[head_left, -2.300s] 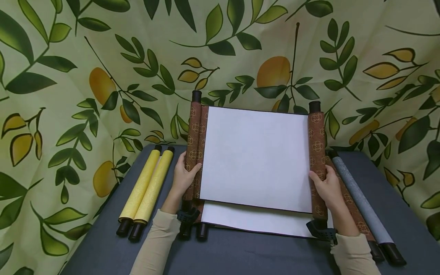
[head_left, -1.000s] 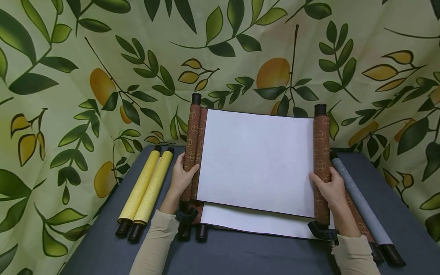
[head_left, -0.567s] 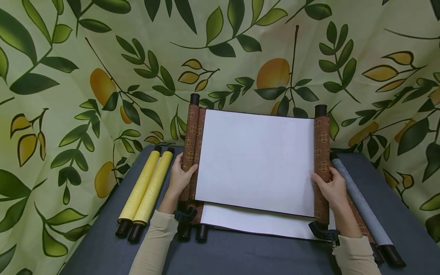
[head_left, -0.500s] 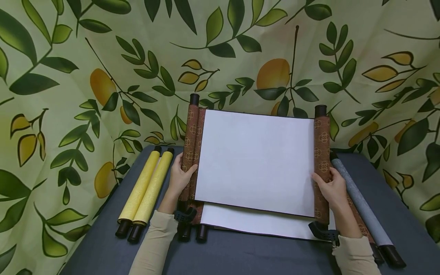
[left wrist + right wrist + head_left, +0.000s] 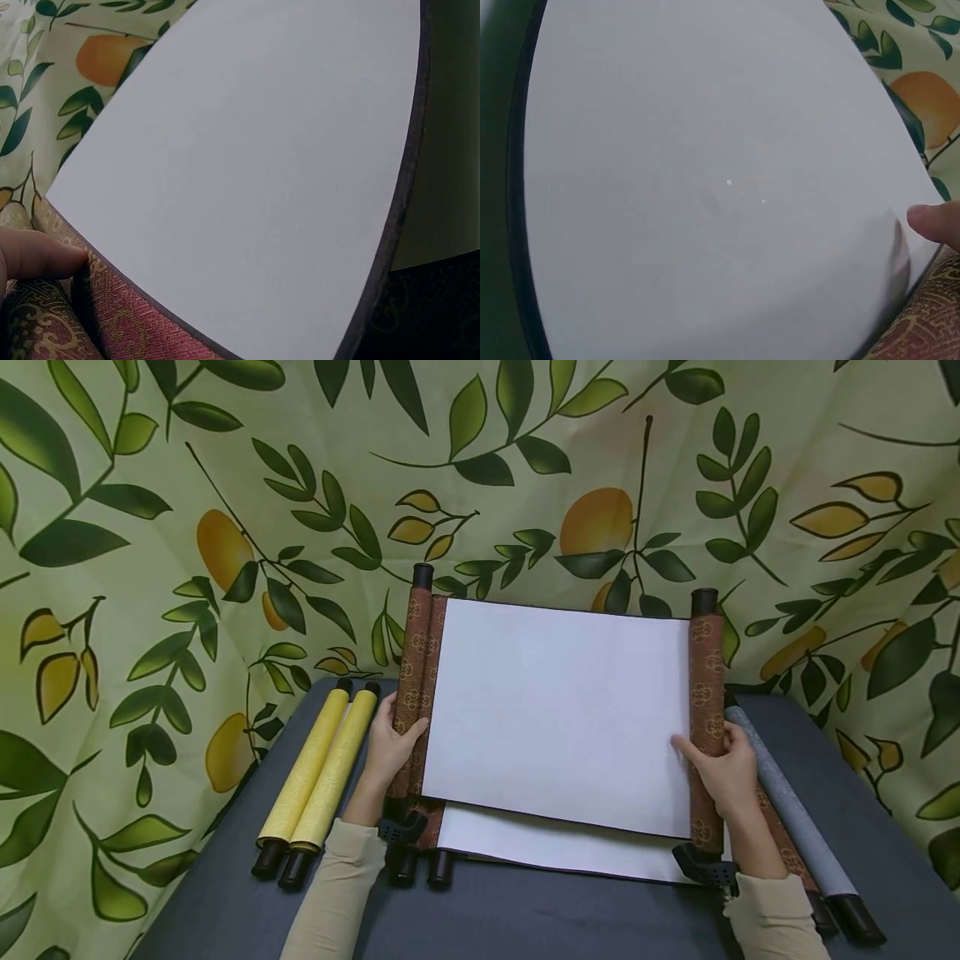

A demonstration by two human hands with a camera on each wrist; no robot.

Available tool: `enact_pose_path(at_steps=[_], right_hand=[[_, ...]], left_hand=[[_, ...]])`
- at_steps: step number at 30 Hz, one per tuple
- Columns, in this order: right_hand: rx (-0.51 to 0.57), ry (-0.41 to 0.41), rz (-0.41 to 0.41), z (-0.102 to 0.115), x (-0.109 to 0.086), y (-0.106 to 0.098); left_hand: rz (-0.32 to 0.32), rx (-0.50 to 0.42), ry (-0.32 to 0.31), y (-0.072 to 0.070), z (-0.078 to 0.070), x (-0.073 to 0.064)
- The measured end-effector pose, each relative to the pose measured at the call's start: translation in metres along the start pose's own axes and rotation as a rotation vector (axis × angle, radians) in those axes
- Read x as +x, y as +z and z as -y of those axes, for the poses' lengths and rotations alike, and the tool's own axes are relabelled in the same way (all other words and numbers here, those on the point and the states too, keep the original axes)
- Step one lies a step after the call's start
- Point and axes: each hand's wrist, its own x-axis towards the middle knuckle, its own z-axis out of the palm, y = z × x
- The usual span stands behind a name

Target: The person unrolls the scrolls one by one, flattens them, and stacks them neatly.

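Note:
A hanging scroll with blank white paper point(image 5: 555, 710) and brown patterned rolls is spread between both hands, tilted up toward the head camera. My left hand point(image 5: 388, 750) grips its left roll, thumb in front and the other fingers behind, mostly hidden. The left wrist view shows that thumb point(image 5: 45, 253) on the reddish brocade border beside the paper. My right hand point(image 5: 729, 768) holds the right roll point(image 5: 706, 693) from its outer side. In the right wrist view, the right thumb point(image 5: 934, 223) reaches over the paper's edge and casts a shadow there.
Beneath the held scroll lies another partly opened one, its white paper point(image 5: 555, 847) showing. Two yellow rolled scrolls point(image 5: 315, 768) lie at left on the dark table point(image 5: 540, 918). A grey-blue rolled scroll point(image 5: 791, 802) and a brown one point(image 5: 780, 839) lie at right. Leaf-print cloth point(image 5: 510, 510) hangs behind.
My hands have drawn apart, the left one leftward and the right one rightward. More white paper now shows between the rolls, and the scroll sits slightly lower. The other scrolls have stayed put.

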Motion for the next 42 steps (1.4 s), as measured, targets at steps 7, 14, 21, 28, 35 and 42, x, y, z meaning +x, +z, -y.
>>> enact_pose_path(at_steps=[7,14,21,28,35,42], right_hand=[[0.036,0.018,-0.002,0.0005,-0.0006,-0.0017],[0.018,0.013,-0.029,0.0,-0.0007,-0.0017],[-0.008,0.003,-0.036,-0.0014,0.0,-0.0041],[-0.015,0.008,-0.045,-0.0007,0.0001,-0.005],[-0.028,0.019,-0.068,0.0003,0.001,-0.0043],[-0.001,0.061,-0.019,-0.0008,0.0021,-0.007]], left_hand=[[0.002,-0.004,0.005,-0.0018,0.0,-0.0009],[0.007,-0.018,0.009,-0.0045,-0.0003,-0.0004],[0.01,-0.028,-0.004,-0.0056,0.0005,0.0009],[0.014,-0.017,-0.009,-0.0069,0.0008,0.0011],[0.014,-0.018,-0.004,-0.0077,0.0007,0.0018],[0.01,-0.017,-0.008,-0.009,-0.0006,0.0017]])
